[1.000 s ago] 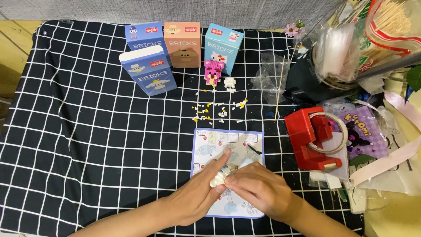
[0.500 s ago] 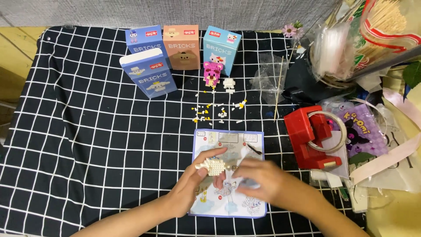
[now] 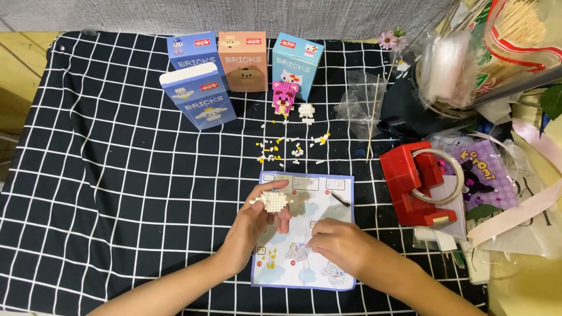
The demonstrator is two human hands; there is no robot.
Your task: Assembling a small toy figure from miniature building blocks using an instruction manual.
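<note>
White brick figure (image 3: 274, 201) sits pinched in your left hand (image 3: 254, 228), just up-left of your right hand (image 3: 339, 246), which rests curled, apparently empty, on the instruction sheet (image 3: 328, 187).

A black cloth with a white grid (image 3: 105, 193) is spread over a yellow wooden table (image 3: 23, 64). An illustrated instruction sheet (image 3: 328, 187) is laid flat on the cloth, directly under the right hand (image 3: 342, 248) and partly under the left hand (image 3: 257, 225). Loose white and yellow bricks (image 3: 287, 151) are scattered just beyond the sheet, ahead of both hands. Farther ahead, four upright brick boxes (image 3: 240, 70), a pink brick figure (image 3: 285, 96) and a small white brick figure (image 3: 305, 111) are placed. A red tape dispenser (image 3: 410, 181) is set near the right hand, on its outer side.
</note>
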